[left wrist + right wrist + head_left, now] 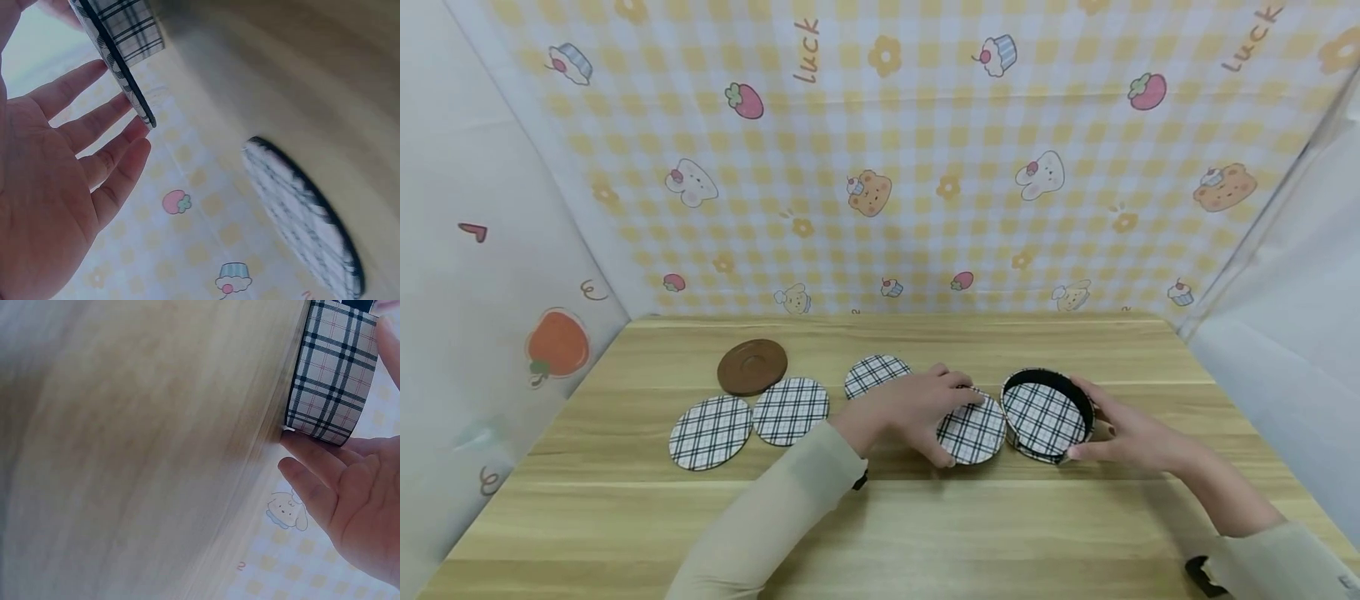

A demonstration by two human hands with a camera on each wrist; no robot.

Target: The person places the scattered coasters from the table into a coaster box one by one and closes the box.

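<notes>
My left hand (917, 412) pinches a round black-and-white plaid coaster (976, 429) between thumb and fingers. In the left wrist view this coaster (119, 69) is tilted up off the wood, its dark edge against the fingertips. Just right of it stands a round plaid holder (1011, 439) with a black inner wall. A plaid round face shows inside the holder. My right hand (1131, 433) grips the holder from its right side, thumb near the front and fingers behind. In the right wrist view the holder's plaid outer wall (334, 372) rests close on the tabletop.
On the wooden table (925, 542), two plaid coasters (711, 432) lie side by side at the left. Behind them is a brown round disc (752, 367). Another plaid coaster (876, 373) lies behind my left wrist. A yellow checked cloth (880, 242) hangs along the back edge.
</notes>
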